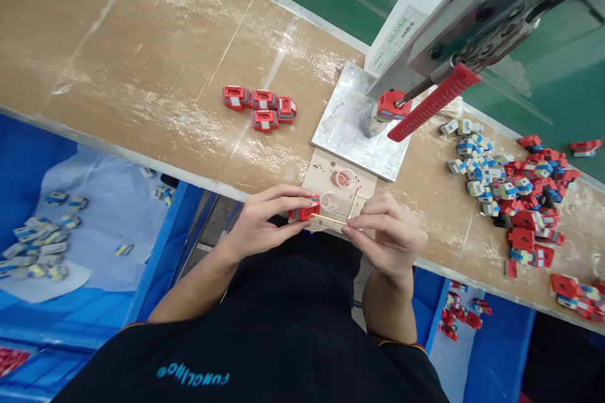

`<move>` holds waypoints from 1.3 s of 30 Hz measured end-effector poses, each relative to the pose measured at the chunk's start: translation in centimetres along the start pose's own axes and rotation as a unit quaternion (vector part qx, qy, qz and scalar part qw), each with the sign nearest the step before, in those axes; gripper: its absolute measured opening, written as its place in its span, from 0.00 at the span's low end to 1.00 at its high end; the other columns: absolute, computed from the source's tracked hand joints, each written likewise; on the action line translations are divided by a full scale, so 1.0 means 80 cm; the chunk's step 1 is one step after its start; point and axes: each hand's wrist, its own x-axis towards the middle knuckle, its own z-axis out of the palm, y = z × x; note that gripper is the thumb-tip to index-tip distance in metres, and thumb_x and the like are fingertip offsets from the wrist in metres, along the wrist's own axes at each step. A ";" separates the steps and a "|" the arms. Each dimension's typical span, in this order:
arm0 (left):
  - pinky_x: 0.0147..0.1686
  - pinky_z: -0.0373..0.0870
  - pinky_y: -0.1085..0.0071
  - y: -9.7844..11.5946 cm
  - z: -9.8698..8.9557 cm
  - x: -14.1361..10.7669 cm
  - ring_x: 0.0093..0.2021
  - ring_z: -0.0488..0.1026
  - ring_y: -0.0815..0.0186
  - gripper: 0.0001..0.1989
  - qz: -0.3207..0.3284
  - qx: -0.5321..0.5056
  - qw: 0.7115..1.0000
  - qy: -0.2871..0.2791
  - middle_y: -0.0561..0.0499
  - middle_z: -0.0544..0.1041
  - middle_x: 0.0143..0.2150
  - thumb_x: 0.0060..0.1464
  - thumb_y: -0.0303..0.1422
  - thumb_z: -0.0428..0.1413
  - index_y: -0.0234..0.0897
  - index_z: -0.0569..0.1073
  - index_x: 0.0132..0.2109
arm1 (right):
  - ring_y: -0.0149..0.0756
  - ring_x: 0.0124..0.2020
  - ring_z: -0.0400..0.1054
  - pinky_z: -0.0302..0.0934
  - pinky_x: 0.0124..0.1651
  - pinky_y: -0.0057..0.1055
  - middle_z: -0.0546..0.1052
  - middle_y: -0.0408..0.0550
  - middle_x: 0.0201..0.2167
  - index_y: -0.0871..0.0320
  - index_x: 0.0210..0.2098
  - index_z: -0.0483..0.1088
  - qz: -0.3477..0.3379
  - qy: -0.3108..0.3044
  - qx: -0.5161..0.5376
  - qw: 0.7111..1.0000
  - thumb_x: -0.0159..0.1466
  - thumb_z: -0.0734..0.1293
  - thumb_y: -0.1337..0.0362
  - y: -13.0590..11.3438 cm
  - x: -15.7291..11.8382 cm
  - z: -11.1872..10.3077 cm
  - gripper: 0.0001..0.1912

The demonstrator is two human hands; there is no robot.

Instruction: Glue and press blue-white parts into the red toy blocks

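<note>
Between the fingers and thumb of my left hand [267,221] is a small red toy vehicle part [304,208] with grey trim. My right hand [390,230] pinches a thin wooden stick [327,219], its far tip touching or just over the red part. Beneath lies a stained cardboard piece [316,171] bearing two small clear cups; one cup [343,178] has reddish contents, while the nearer cup [329,202] looks clear. A second thin stick [353,203] rests beside them, close to my right fingers.
Several red parts [263,119] sit left of a metal press plate [359,107]. The press's red handle [432,104] slants above a clamped red piece [391,104]. A white bottle [401,19] stands behind. Piled toy parts [520,189] lie right; blue bins [155,227] flank the bench.
</note>
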 end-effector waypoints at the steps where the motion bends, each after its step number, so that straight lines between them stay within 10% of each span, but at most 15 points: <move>1: 0.51 0.85 0.67 0.000 0.000 0.000 0.50 0.86 0.61 0.16 0.002 0.001 1.000 -0.001 0.44 0.87 0.51 0.58 0.25 0.70 0.41 0.83 0.53 | 0.32 0.25 0.70 0.66 0.30 0.35 0.77 0.41 0.26 0.52 0.35 0.80 -0.001 -0.005 0.002 1.000 0.66 0.76 0.69 0.000 0.001 0.001 0.05; 25: 0.52 0.86 0.67 0.000 -0.005 -0.001 0.50 0.87 0.60 0.17 -0.011 -0.013 1.000 0.016 0.43 0.87 0.50 0.57 0.24 0.70 0.41 0.83 0.52 | 0.34 0.26 0.70 0.65 0.29 0.34 0.79 0.41 0.26 0.49 0.37 0.82 0.046 0.038 -0.030 0.998 0.63 0.77 0.70 0.017 -0.009 -0.031 0.08; 33: 0.47 0.88 0.66 -0.007 -0.013 -0.012 0.48 0.87 0.59 0.15 -0.085 -0.052 0.994 0.054 0.45 0.87 0.51 0.56 0.25 0.71 0.41 0.83 0.50 | 0.36 0.35 0.74 0.69 0.37 0.32 0.80 0.46 0.34 0.53 0.42 0.81 0.072 -0.130 -0.097 0.984 0.67 0.75 0.65 0.043 -0.022 -0.009 0.04; 35: 0.46 0.89 0.68 -0.007 -0.017 -0.016 0.49 0.87 0.60 0.18 -0.100 -0.061 0.991 0.072 0.47 0.87 0.53 0.55 0.23 0.70 0.43 0.83 0.51 | 0.35 0.34 0.73 0.69 0.36 0.31 0.79 0.45 0.35 0.53 0.49 0.80 0.090 -0.101 -0.085 0.987 0.67 0.76 0.60 0.049 -0.029 -0.031 0.11; 39: 0.44 0.91 0.68 -0.015 -0.024 -0.021 0.52 0.87 0.59 0.23 -0.107 -0.117 0.981 0.115 0.55 0.87 0.55 0.53 0.20 0.71 0.49 0.84 0.52 | 0.34 0.30 0.68 0.65 0.33 0.31 0.75 0.43 0.32 0.54 0.46 0.79 0.167 0.150 -0.229 0.947 0.71 0.70 0.57 0.081 -0.051 -0.119 0.10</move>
